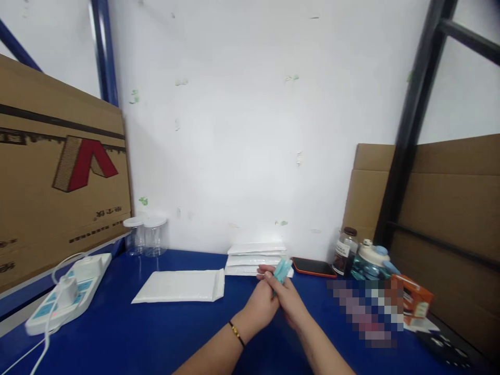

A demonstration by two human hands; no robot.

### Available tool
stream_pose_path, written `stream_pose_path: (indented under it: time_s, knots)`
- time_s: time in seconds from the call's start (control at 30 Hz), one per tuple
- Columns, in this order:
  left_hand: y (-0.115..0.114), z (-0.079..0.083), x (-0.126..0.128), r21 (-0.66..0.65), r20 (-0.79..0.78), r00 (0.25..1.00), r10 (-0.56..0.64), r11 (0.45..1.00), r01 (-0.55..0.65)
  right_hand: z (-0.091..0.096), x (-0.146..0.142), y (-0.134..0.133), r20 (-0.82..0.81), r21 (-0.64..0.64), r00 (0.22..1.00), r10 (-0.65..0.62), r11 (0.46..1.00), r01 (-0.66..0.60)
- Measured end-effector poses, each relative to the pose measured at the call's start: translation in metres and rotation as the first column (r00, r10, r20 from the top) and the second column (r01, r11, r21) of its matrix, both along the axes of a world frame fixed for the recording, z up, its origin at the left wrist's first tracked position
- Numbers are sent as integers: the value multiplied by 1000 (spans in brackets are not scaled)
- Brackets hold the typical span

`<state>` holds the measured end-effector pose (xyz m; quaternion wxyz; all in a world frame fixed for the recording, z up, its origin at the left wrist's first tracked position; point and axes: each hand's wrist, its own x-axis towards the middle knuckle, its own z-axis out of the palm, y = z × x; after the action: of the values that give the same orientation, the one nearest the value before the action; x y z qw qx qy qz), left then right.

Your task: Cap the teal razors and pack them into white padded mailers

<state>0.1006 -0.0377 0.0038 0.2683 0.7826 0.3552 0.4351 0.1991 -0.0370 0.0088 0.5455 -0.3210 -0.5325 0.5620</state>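
Note:
Both of my hands meet above the blue table [156,333], a little right of centre. My left hand [261,306], with a dark bracelet on its wrist, and my right hand [289,301] are closed together around a small light-blue item [282,271] whose end sticks up past the fingers. What the item is I cannot make out. Just beyond the hands lies a stack of white padded envelopes [255,259]. A single white padded envelope [182,286] lies flat to the left of the hands.
A white power strip [66,299] with plugs and cable sits at far left beside a cardboard box [58,182]. Two clear lidded jars [146,237] stand by the wall. Right of the hands: a phone in an orange case [313,267], a dark bottle [345,251], a teal bottle [371,263], an orange box [414,299].

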Motion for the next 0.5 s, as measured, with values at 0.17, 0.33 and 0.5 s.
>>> stream_pose_path:
  time_s: [0.17, 0.33, 0.5]
  knots:
    - [-2, 10, -34, -63, -188, 982, 29, 997, -41, 4, 17, 9, -78, 102, 979, -188, 975, 195]
    - [12, 31, -150, -40, -646, 706, 290, 911, -410, -13, 26, 29, 65, 128, 967, -247, 963, 238]
    - [18, 30, -227, -222, -854, 511, 98, 819, -529, -26, 14, 28, 206, 53, 965, -164, 986, 156]
